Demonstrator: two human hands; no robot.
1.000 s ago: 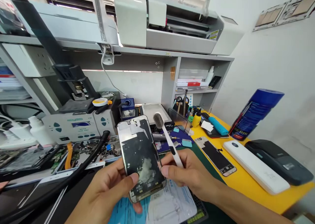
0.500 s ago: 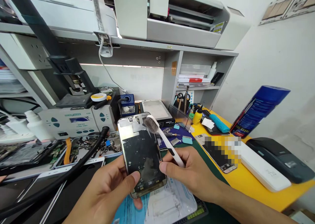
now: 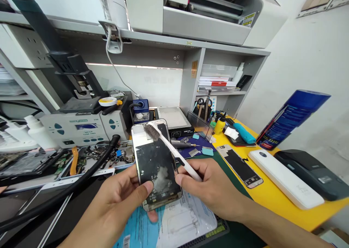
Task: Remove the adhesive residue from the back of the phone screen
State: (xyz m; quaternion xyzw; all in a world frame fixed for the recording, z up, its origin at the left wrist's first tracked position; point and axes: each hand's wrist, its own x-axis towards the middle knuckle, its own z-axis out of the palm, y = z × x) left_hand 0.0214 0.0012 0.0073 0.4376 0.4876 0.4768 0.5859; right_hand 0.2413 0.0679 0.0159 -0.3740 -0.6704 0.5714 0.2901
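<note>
My left hand [image 3: 122,197] grips the lower left side of a phone screen assembly [image 3: 152,160], thumb on its face and fingers behind. The panel is held tilted up, its dark back marked with whitish smudges and a silvery strip along the top. A white toothbrush [image 3: 178,157] with a black grip patch lies in my closed right hand [image 3: 209,190]. Its grey-brown bristles [image 3: 152,131] are over the panel's upper silvery part; whether they touch it I cannot tell. My right thumb tip is at the panel's right edge. Beneath is a blue and white plastic packet [image 3: 174,226].
A black hose [image 3: 89,179] crosses the left side over dark screens. Behind it stands a grey rework station [image 3: 81,130] beside a tray of circuit boards [image 3: 95,159]. On the right are another phone part [image 3: 240,166], a white power bank [image 3: 286,179] and a blue spray can [image 3: 291,120].
The toothbrush head has moved left across the top of the panel. My view has shifted slightly. Both hands keep their hold.
</note>
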